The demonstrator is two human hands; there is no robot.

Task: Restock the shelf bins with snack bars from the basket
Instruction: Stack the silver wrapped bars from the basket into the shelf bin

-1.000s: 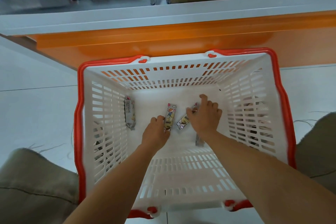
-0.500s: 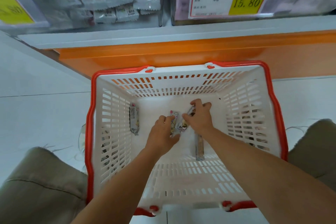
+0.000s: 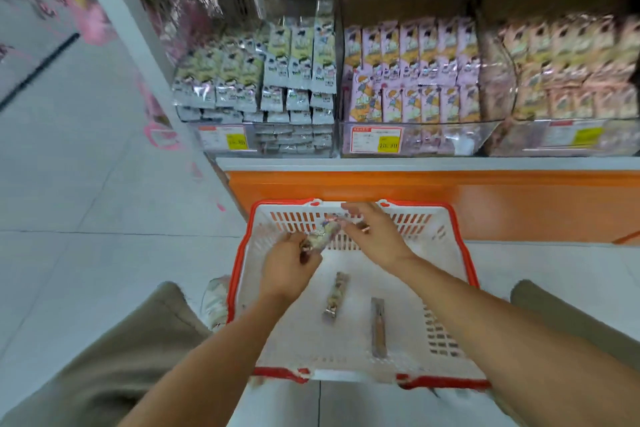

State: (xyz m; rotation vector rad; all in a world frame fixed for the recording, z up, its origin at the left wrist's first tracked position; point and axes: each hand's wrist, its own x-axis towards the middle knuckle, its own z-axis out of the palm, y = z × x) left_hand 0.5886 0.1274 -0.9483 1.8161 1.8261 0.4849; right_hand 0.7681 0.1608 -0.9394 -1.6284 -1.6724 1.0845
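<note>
Head view: your left hand (image 3: 287, 267) grips a snack bar (image 3: 323, 234) over the far wall of the basket (image 3: 440, 236), long axis slanting toward the shelf bins (image 3: 412, 94) beyond; right hand (image 3: 375, 237) alongside, grip unreadable.

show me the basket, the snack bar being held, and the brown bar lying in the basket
basket (image 3: 446, 383): head view, red near rim
held snack bar (image 3: 323, 234): head view, middle of wrapper
brown bar (image 3: 378, 328): head view, middle of its length
</note>
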